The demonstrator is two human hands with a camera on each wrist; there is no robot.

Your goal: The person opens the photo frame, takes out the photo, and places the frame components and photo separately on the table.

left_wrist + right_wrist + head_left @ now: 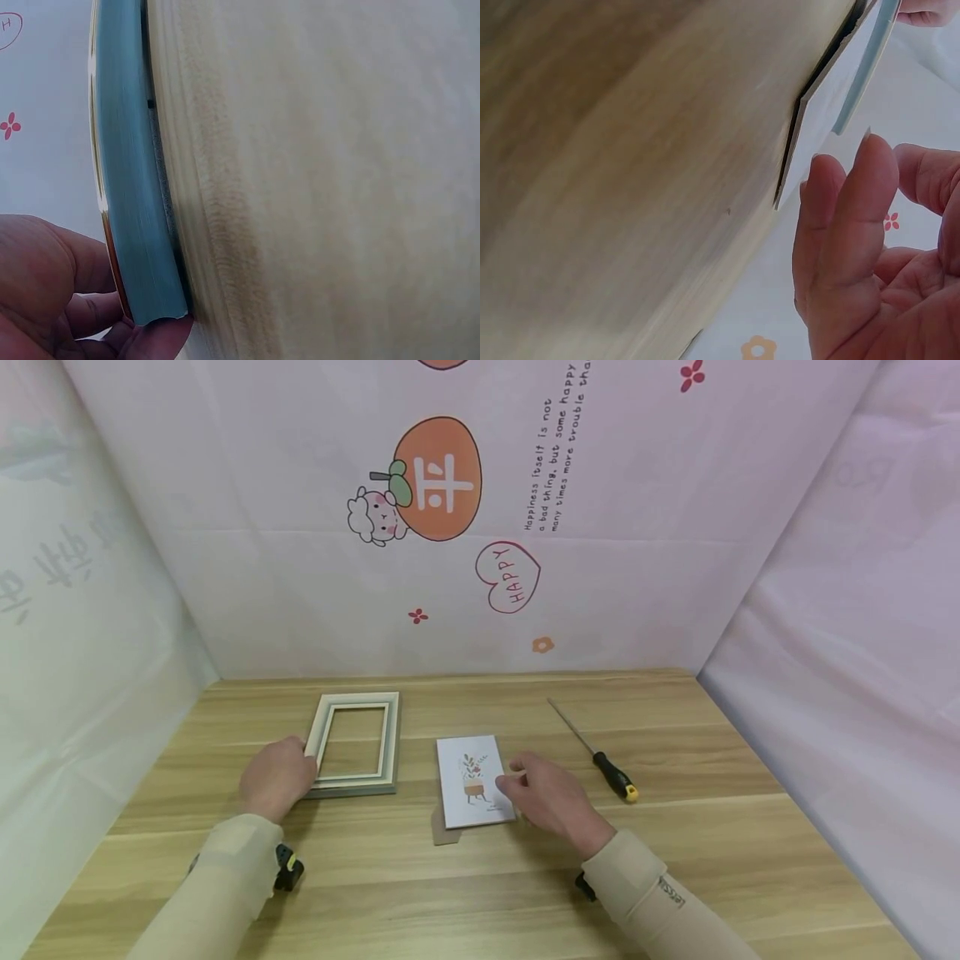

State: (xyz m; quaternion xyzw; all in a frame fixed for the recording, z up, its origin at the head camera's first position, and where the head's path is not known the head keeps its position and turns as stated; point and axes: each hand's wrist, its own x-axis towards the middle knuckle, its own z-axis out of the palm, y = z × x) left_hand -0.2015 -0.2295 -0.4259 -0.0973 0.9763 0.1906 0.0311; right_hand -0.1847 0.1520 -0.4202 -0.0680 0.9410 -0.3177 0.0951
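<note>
My left hand (277,777) grips the lower left part of a cream and blue-grey picture frame (392,735). In the left wrist view, the fingers lie round the end of the frame's blue side (131,165). The frame's middle opening shows the wood behind it. Right of the frame lies a backing board with a white plant-print face (453,777), a brown stand flap (444,835) sticking out under its lower left corner. Beside the board's right edge is my right hand (551,802), its fingers (862,202) loosely bent and holding nothing.
To the right of the right hand, a screwdriver (613,772) with a black and yellow handle lies on the wooden table (390,893). White printed cloth (285,593) hangs behind the table and along both sides.
</note>
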